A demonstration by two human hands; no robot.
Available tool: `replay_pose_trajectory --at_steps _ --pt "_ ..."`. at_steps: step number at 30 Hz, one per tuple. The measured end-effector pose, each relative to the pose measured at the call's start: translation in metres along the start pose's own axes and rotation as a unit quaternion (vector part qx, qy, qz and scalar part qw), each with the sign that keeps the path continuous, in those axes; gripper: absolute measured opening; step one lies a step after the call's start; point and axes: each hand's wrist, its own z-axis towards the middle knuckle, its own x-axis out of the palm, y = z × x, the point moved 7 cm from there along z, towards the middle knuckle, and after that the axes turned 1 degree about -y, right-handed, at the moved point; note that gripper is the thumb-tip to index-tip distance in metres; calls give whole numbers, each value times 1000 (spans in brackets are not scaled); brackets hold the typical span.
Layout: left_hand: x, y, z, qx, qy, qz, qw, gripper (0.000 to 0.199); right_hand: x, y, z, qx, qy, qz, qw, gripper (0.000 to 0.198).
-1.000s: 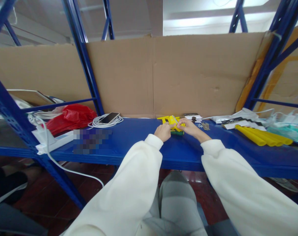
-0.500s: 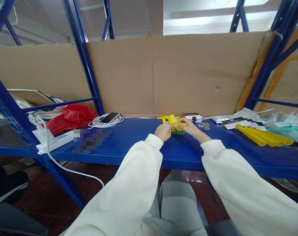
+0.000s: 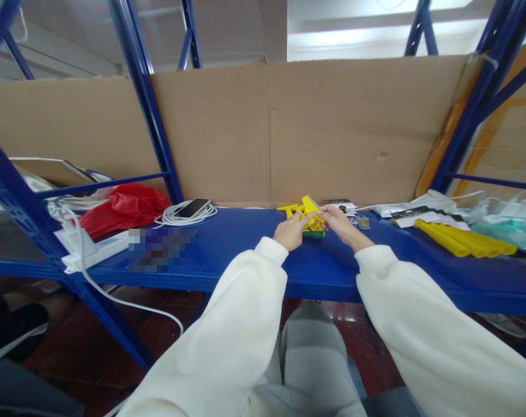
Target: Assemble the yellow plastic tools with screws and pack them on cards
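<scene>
Left hand (image 3: 289, 233) and right hand (image 3: 337, 222) angle inward, both grips holding a yellow tool (image 3: 309, 204) toward the surface's (image 3: 228, 234) far edge.

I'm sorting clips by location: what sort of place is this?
Probably a workshop or makeshift assembly area: a blue metal shelf serves as the bench, a cardboard sheet stands behind it, and matching yellow tubes lie together on the right.

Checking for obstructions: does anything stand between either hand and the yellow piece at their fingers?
Nothing visible does. The left hand and right hand both reach the yellow piece directly; the green item shows below it, not in between.
</scene>
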Motion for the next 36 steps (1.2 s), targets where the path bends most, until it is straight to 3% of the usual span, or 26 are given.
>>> replay_pose_trajectory --at_steps 5,21,32,34,36 --pt "5 -2 0 10 27 24 999 74 -6 3 0 -9 -8 22 1000 25" --pt "5 -2 -1 4 44 56 997 74 -7 -1 -3 27 13 7 1000 7" --pt "3 0 -2 -5 39 0 999 73 -13 -6 2 16 40 -12 999 23" --pt "2 2 -1 -13 27 -35 999 72 -25 -6 9 7 12 -26 1000 26" --pt "1 5 2 -20 5 -87 996 71 -51 -6 15 -6 -68 -82 994 29"
